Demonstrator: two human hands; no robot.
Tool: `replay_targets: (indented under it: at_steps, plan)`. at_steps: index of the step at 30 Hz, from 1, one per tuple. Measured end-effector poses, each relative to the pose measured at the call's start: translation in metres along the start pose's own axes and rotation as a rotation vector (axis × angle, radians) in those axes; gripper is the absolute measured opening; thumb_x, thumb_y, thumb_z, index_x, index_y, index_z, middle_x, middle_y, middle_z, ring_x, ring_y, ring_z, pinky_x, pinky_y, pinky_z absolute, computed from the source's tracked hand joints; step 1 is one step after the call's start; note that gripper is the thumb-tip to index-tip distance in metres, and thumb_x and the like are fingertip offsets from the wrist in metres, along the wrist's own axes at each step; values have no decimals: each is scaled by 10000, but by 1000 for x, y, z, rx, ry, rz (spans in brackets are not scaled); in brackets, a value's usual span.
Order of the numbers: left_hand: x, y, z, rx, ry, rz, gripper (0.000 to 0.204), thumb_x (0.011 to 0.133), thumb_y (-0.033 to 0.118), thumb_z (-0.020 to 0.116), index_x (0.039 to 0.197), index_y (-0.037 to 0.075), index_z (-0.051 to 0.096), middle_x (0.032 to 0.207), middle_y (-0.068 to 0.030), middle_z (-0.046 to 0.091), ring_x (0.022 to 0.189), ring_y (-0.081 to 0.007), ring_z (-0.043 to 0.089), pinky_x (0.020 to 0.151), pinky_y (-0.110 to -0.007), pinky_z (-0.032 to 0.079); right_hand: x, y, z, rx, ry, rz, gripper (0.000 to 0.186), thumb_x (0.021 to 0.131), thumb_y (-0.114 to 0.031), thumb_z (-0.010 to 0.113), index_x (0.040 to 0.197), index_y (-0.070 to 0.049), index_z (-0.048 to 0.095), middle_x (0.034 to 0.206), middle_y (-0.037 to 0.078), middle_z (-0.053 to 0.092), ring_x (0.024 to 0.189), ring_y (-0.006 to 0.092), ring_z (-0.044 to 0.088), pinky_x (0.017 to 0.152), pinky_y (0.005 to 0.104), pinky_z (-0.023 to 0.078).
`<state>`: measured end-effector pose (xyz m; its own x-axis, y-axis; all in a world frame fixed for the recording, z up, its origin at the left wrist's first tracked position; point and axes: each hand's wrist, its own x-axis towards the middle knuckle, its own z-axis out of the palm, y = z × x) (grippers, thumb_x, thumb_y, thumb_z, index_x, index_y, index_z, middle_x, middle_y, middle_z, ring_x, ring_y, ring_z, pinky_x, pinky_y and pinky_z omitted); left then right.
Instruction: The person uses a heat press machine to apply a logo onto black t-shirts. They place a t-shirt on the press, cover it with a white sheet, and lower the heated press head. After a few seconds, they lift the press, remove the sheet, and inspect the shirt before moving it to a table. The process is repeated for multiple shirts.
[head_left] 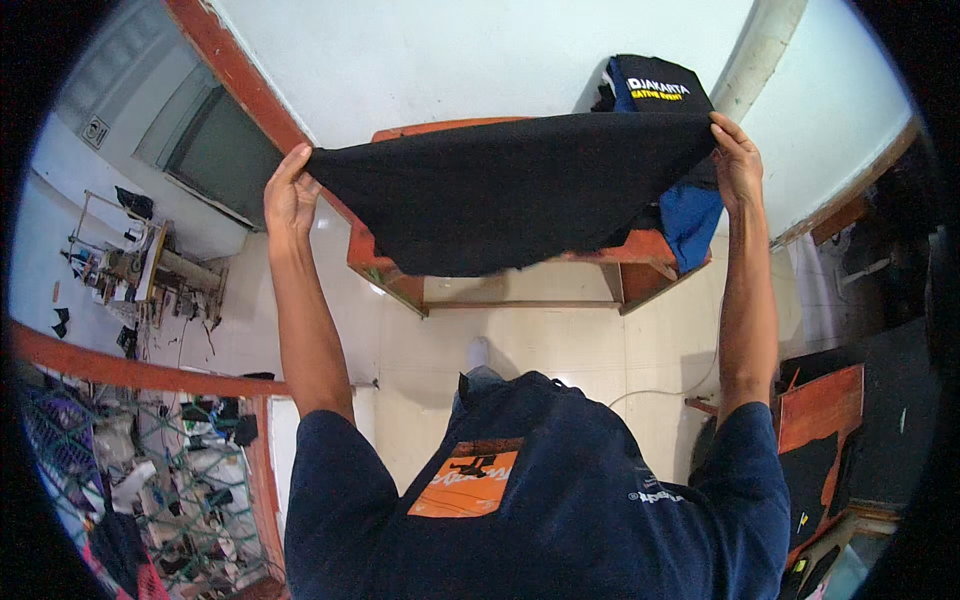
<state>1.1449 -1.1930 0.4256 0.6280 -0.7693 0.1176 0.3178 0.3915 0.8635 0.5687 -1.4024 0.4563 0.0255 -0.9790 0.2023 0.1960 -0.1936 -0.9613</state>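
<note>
A piece of black cloth is stretched wide between my hands, its long upper edge nearly straight and its lower edge sagging. My left hand pinches the left corner, and my right hand grips the right corner. Behind and beneath the cloth is a reddish wooden table against the white wall, much of its top hidden. A folded stack of dark garments with printing rests at its back right, and a blue cloth hangs over its right end.
At left are a doorway, a sewing machine on a stand and a green mesh panel with clutter behind it. At lower right stands a reddish wooden board or furniture piece. A cable lies on the tiled floor.
</note>
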Motion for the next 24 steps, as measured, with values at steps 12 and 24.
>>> replay_targets:
  at_steps: [12,24]
  plan:
    - [179,44,7,112,-113,9,332,808,30,685,1104,47,538,928,-45,580,855,-155,593,778,-329,492,83,-5,107,-17,131,-147,179,893,-89,671,1054,-11,656,970,12,639,871,115,567,796,230,440]
    - [283,-4,26,130,-112,-31,269,773,-3,697,1011,46,582,905,-28,550,856,-150,551,783,-290,464,183,48,105,-199,155,-25,224,828,-66,708,1049,-34,696,930,38,666,778,126,589,670,232,447]
